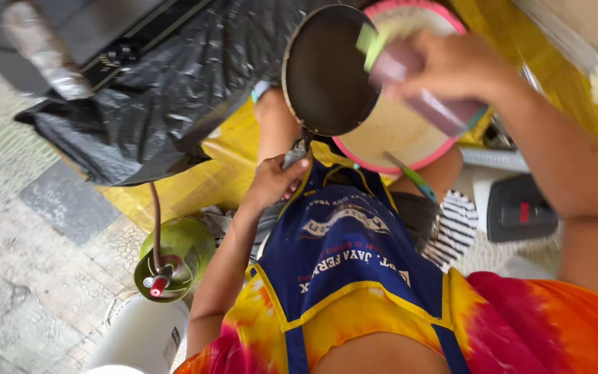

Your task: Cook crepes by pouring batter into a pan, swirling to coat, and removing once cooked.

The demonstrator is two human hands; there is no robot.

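My left hand grips the handle of a dark round frying pan, which is tilted up over a pink-rimmed basin. My right hand holds a reddish plastic bottle with a green cap against the pan's right edge; this hand is blurred. A green-handled utensil leans at the basin's lower rim. I wear a blue apron over a tie-dye shirt.
A black plastic bag covers things at the upper left. A green gas cylinder with a hose stands on the tiled floor, above a white bucket. A black-and-white device lies at the right. Yellow sheeting lies under the basin.
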